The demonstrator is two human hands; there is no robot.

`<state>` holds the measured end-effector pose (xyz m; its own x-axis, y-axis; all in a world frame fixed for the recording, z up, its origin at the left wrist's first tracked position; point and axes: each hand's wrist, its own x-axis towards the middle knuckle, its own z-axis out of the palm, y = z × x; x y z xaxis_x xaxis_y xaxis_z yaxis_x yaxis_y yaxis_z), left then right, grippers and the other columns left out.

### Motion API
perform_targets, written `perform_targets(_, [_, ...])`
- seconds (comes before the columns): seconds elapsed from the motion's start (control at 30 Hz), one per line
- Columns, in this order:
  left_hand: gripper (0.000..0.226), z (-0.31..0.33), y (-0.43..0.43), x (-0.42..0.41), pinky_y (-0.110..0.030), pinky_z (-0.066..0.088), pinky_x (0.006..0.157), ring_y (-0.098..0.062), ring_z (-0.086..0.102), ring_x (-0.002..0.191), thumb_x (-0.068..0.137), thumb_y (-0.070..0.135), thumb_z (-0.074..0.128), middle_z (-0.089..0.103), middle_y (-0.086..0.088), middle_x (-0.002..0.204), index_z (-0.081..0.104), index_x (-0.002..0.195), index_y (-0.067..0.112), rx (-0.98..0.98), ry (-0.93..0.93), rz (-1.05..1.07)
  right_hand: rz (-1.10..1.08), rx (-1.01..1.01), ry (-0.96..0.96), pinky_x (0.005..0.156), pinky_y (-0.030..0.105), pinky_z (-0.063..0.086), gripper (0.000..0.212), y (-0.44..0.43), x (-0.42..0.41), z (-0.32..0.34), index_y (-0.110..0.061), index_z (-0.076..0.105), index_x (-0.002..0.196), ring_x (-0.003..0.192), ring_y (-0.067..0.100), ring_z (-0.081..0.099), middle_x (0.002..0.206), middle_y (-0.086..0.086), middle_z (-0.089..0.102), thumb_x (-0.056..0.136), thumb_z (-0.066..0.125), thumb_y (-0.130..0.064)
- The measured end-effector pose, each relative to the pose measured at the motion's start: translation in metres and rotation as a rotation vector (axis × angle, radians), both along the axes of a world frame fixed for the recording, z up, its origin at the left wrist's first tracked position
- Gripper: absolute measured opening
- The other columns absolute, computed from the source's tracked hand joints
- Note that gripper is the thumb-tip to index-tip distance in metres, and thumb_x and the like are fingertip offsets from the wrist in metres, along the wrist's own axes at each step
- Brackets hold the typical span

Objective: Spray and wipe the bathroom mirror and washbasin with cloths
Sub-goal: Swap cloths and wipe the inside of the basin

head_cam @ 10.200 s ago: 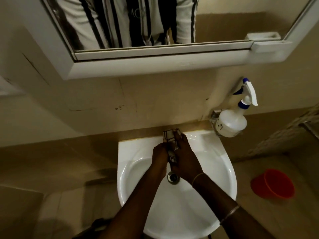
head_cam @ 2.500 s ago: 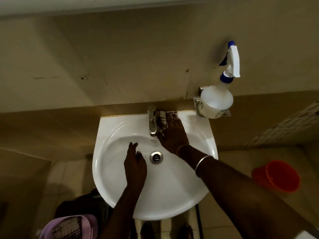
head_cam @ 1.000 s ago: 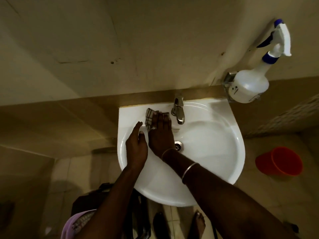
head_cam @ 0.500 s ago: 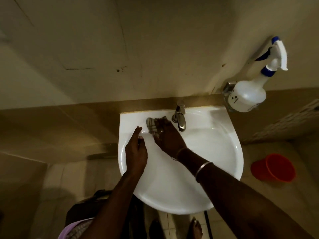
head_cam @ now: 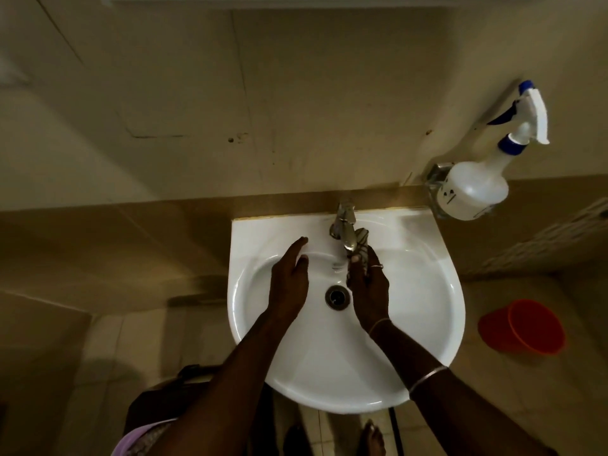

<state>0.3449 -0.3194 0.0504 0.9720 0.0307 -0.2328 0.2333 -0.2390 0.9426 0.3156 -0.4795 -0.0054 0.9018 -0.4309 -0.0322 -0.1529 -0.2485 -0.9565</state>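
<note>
My right hand (head_cam: 368,291) grips the checked cloth (head_cam: 362,240), pressed on the tap (head_cam: 343,222) just beyond my grip. I should wrap it round the spout; my left hand (head_cam: 289,281) rests flat in the washbasin (head_cam: 424,291).

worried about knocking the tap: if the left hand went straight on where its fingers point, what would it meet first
The left hand would probably meet the back ledge of the washbasin first, just left of the tap, then the wall behind; depth is unclear.
</note>
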Motion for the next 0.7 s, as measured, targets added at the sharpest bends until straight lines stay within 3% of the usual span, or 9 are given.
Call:
perform_targets(0.07, [0.042, 0.001, -0.007, 0.004, -0.016, 0.033, 0.107, -0.012, 0.046, 0.141, 0.109, 0.01, 0.045, 0.054, 0.003, 0.152, 0.054, 0.148, 0.022, -0.02, 0.008, -0.012, -0.09, 0.088, 0.033, 0.093, 0.05, 0.058, 0.046, -0.001, -0.003, -0.001, -0.032, 0.053, 0.142, 0.106, 0.019, 0.066, 0.119, -0.002, 0.068, 0.103, 0.048, -0.057])
perform_targets(0.13, [0.041, 0.001, -0.014, 0.008, -0.016, 0.034, 0.107, -0.012, 0.047, 0.142, 0.109, 0.01, 0.045, 0.055, 0.004, 0.151, 0.056, 0.147, 0.021, -0.04, 0.007, -0.015, -0.205, 0.302, 0.022, 0.107, 0.054, 0.05, 0.042, -0.006, 0.001, 0.004, -0.021, 0.055, 0.143, 0.12, 0.023, 0.062, 0.131, 0.003, 0.065, 0.107, 0.047, -0.043])
perform_targets(0.2, [0.041, 0.002, -0.02, 0.012, -0.017, 0.034, 0.108, -0.013, 0.046, 0.143, 0.109, 0.01, 0.045, 0.054, 0.004, 0.151, 0.056, 0.146, 0.021, -0.056, 0.008, -0.016, -0.245, 0.479, -0.012, 0.109, 0.047, 0.049, 0.038, -0.008, 0.014, 0.018, -0.011, 0.057, 0.141, 0.126, 0.026, 0.06, 0.134, 0.008, 0.065, 0.109, 0.044, -0.029])
perform_targets(0.3, [0.041, 0.003, -0.026, 0.017, -0.018, 0.034, 0.111, -0.014, 0.046, 0.143, 0.109, 0.01, 0.044, 0.054, 0.002, 0.153, 0.056, 0.147, 0.02, -0.081, 0.011, -0.005, -0.119, 0.645, -0.034, 0.104, 0.039, 0.052, 0.041, -0.007, 0.042, 0.038, -0.014, 0.056, 0.144, 0.128, 0.025, 0.061, 0.137, 0.007, 0.066, 0.108, 0.044, -0.032])
perform_targets(0.43, [0.04, 0.001, -0.026, 0.021, -0.018, 0.034, 0.111, -0.012, 0.048, 0.14, 0.109, 0.009, 0.045, 0.056, 0.002, 0.15, 0.058, 0.145, 0.02, -0.094, -0.015, 0.028, 0.027, 0.785, -0.01, 0.113, 0.045, 0.045, 0.051, -0.012, 0.074, 0.042, -0.013, 0.048, 0.151, 0.135, 0.028, 0.056, 0.145, 0.011, 0.06, 0.104, 0.048, -0.033])
perform_targets(0.6, [0.04, -0.011, -0.016, 0.023, -0.022, 0.038, 0.116, -0.007, 0.051, 0.136, 0.107, 0.006, 0.046, 0.06, 0.004, 0.145, 0.062, 0.141, 0.02, -0.115, -0.039, 0.086, 0.094, 0.891, 0.066, 0.098, 0.043, 0.053, 0.046, -0.024, 0.104, 0.057, -0.005, 0.059, 0.139, 0.114, 0.029, 0.067, 0.129, 0.017, 0.068, 0.1, 0.055, -0.03])
perform_targets(0.7, [0.039, -0.015, -0.014, 0.024, -0.013, 0.038, 0.11, -0.005, 0.052, 0.134, 0.107, 0.006, 0.046, 0.062, 0.006, 0.143, 0.063, 0.139, 0.021, -0.111, -0.046, 0.112, 0.211, 0.924, 0.156, 0.08, 0.039, 0.056, 0.044, -0.032, 0.122, 0.067, -0.005, 0.071, 0.119, 0.092, 0.028, 0.07, 0.106, 0.014, 0.075, 0.097, 0.045, -0.033])
